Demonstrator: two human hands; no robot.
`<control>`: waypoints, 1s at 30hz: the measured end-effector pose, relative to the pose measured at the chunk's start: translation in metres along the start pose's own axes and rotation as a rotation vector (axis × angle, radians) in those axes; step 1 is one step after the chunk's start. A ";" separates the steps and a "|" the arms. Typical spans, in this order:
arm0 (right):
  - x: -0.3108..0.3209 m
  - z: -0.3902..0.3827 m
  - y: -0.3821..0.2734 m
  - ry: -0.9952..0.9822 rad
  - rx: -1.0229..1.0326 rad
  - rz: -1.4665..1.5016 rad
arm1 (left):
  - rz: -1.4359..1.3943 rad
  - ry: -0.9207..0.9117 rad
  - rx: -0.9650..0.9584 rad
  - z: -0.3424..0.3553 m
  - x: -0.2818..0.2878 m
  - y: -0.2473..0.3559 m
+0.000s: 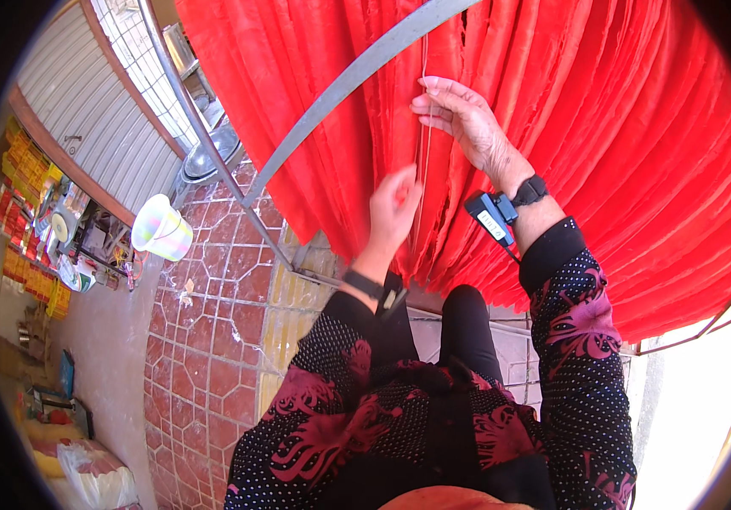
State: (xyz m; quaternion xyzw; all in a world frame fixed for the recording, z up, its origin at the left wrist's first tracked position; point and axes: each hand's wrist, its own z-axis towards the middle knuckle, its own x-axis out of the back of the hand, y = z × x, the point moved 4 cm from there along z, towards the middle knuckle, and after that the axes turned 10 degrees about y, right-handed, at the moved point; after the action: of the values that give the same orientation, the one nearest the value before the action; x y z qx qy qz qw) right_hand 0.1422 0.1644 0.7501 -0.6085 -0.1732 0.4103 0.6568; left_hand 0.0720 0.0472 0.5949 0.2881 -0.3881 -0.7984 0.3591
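Observation:
A large spread of bright red pleated cloth (629, 170) hangs in close folds in front of me. A thin pale cord (427, 140) runs down along one of its folds. Near the upper part of that cord, my right hand (465, 119) has its fingers bent together, with the cord at the fingertips. Lower down and to the left, my left hand (393, 208) is closed beside the cord, slightly blurred. Whatever its fingers hold is hidden. Both wrists wear dark bands, and a small black device (491, 216) sits on the right one.
A grey curved metal bar (340, 89) crosses before the cloth and meets a metal tube (204, 136) on the left. Beyond stand a pale bucket (162, 229) and a metal basin (211, 157) on red floor tiles (212, 336). Shelved goods (30, 212) line the far left.

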 end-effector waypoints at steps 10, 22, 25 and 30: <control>-0.002 0.010 -0.012 -0.019 0.120 -0.036 | -0.210 -0.252 0.307 0.087 -0.050 0.083; -0.018 0.019 -0.037 0.032 0.084 0.086 | -0.226 -0.248 0.087 0.099 -0.060 0.104; -0.017 0.022 -0.044 0.052 0.139 0.086 | -0.260 -0.247 0.081 0.099 -0.059 0.106; -0.008 0.016 -0.053 0.033 0.305 0.115 | -0.281 -0.278 0.104 0.100 -0.060 0.110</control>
State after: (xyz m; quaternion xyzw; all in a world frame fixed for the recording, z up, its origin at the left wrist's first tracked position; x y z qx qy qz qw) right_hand 0.1427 0.1727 0.8054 -0.5171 -0.0631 0.4588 0.7198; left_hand 0.0717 0.0881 0.7497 0.2447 -0.4308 -0.8514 0.1720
